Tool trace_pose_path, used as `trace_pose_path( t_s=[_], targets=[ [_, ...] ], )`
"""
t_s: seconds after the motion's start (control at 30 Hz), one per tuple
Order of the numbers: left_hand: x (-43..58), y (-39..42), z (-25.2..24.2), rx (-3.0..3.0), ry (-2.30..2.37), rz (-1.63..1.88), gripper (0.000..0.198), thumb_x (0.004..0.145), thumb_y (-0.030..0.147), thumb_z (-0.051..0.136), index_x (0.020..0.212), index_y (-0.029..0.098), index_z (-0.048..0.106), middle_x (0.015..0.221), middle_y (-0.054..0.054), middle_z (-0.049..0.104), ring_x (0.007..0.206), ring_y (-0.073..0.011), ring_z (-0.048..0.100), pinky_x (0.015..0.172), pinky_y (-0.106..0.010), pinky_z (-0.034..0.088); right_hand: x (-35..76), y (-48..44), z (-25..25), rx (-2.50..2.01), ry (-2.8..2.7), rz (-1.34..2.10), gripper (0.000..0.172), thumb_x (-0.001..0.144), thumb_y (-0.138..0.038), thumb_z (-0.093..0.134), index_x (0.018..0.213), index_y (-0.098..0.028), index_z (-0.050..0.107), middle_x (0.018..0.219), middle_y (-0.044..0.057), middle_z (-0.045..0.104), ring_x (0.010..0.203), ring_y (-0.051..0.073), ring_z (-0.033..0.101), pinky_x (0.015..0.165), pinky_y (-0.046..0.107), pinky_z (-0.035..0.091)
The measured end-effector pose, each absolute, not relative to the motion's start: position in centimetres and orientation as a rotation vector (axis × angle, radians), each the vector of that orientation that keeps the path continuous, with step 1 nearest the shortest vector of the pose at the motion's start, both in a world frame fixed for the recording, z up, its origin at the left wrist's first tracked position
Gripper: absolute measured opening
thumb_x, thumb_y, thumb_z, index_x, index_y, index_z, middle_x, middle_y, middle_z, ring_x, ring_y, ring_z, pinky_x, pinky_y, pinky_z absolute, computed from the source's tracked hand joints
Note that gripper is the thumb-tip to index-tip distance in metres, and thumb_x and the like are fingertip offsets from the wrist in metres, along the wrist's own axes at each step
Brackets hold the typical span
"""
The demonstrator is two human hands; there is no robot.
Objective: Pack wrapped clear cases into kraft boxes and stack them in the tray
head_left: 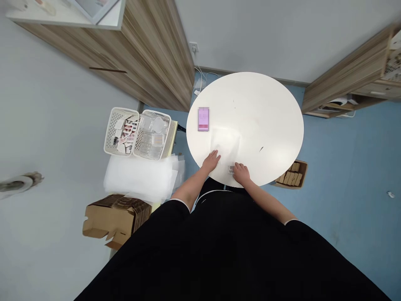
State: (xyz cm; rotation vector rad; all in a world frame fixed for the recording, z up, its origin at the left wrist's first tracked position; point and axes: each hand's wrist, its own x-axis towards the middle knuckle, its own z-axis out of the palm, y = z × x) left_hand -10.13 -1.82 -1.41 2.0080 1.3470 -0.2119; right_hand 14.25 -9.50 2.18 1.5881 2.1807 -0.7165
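White table (pixel 266 113), L hand (pixel 211 161) by film (pixel 225 142), R hand (pixel 242 174) by pkt (pixel 231 169)

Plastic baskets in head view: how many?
2. Both stand side by side, left of the round white table in the view: one white perforated basket holds printed packets, the other white perforated basket holds clear plastic pieces. More could lie outside the frame.

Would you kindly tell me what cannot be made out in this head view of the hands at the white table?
The small packet: print too small and blurred to read in the head view; whether the right hand grips it is hidden by the fingers.
The pink card: any print is blurred.
The clear sheet: outline lost in the table's glare.
The white basket: contents too small to identify.
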Motion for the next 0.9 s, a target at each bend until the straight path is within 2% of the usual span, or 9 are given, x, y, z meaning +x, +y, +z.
trace_pose_path(
  t_s=[0.1,0.23,0.33,0.47,0.57,0.67,0.73,0.83,0.9],
  targets=[
    [-9.7,-2.5,-1.8,2.065,1.264,-0.197,0.059,0.096,0.003,0.040,0.151,0.019,0.052,0.171,-0.010,0.029,0.161,-0.0226,0.018,0.130,-0.047,0.026,16.3,-11.6,3.7,1.665,2.148,-0.690,0.065,0.091,-0.037,0.062,0.152,-0.018,0.048,0.149,0.017,0.056,0.128,0.035,0.050,0.102,0.044,0.041],
    [-8.6,-3.5,-1.9,2.118,1.197,-0.181,0.060,0.094,0.002,0.041,0.151,0.018,0.052,0.171,-0.011,0.031,0.161,-0.0244,0.019,0.128,-0.048,0.029,16.9,-11.9,5.5,1.643,2.312,-0.618,0.070,0.095,-0.046,0.059,0.155,-0.015,0.044,0.150,0.019,0.055,0.138,0.036,0.044,0.111,0.045,0.034],
    [-8.5,-3.8,-1.4,2.083,1.209,-0.165,0.066,0.092,0.002,0.043,0.155,0.018,0.047,0.172,-0.012,0.028,0.162,-0.0253,0.016,0.127,-0.048,0.033,15.0,-8.9,5.4,1.661,2.317,-0.591,0.071,0.095,-0.044,0.060,0.157,-0.014,0.042,0.153,0.019,0.053,0.142,0.037,0.039,0.113,0.046,0.031],
    [-9.8,-3.6,-0.1,1.895,1.188,-0.123,0.076,0.085,0.003,0.052,0.159,0.019,0.043,0.175,-0.008,0.020,0.162,-0.0261,0.013,0.127,-0.045,0.034,12.2,-4.5,4.0,1.584,2.267,-0.708,0.071,0.092,-0.035,0.065,0.157,-0.017,0.042,0.156,0.017,0.050,0.140,0.037,0.040,0.111,0.046,0.033],
    [-10.5,-3.4,0.9,1.676,1.386,0.075,0.074,0.084,0.004,0.052,0.157,0.019,0.047,0.174,-0.008,0.022,0.160,-0.0263,0.022,0.128,-0.042,0.033,11.1,-3.4,2.9,1.512,2.253,-0.784,0.074,0.089,-0.032,0.068,0.157,-0.019,0.041,0.157,0.017,0.048,0.137,0.037,0.042,0.110,0.047,0.034],
    [-10.1,-3.2,1.5,1.358,1.646,0.248,0.066,0.090,0.006,0.048,0.155,0.020,0.048,0.170,-0.011,0.031,0.145,-0.0239,0.049,0.119,-0.038,0.044,10.5,-3.6,2.1,1.513,2.211,-0.820,0.074,0.089,-0.031,0.067,0.157,-0.019,0.040,0.155,0.018,0.049,0.133,0.038,0.044,0.109,0.048,0.035],
    [-9.5,-3.0,1.6,1.138,1.727,0.243,0.063,0.094,0.012,0.052,0.156,0.019,0.044,0.161,-0.014,0.045,0.126,-0.0214,0.064,0.108,-0.035,0.053,10.3,-3.9,1.6,1.536,2.174,-0.830,0.073,0.088,-0.028,0.066,0.156,-0.019,0.040,0.153,0.019,0.049,0.131,0.038,0.044,0.106,0.048,0.037],
    [-8.7,-2.5,1.6,0.968,1.798,0.130,0.056,0.094,0.018,0.061,0.149,0.017,0.049,0.133,-0.013,0.067,0.110,-0.0214,0.069,0.096,-0.033,0.055,10.4,-4.0,1.1,1.544,2.167,-0.836,0.074,0.087,-0.026,0.067,0.155,-0.020,0.040,0.154,0.018,0.047,0.131,0.037,0.044,0.103,0.047,0.040],
    [-8.4,-2.3,1.6,0.962,1.836,0.066,0.036,0.094,0.018,0.061,0.130,0.018,0.062,0.119,-0.010,0.072,0.107,-0.0218,0.069,0.093,-0.033,0.053,10.5,-4.0,0.9,1.542,2.178,-0.839,0.075,0.087,-0.028,0.068,0.156,-0.020,0.039,0.155,0.018,0.046,0.130,0.038,0.043,0.102,0.047,0.041]
  ],
)
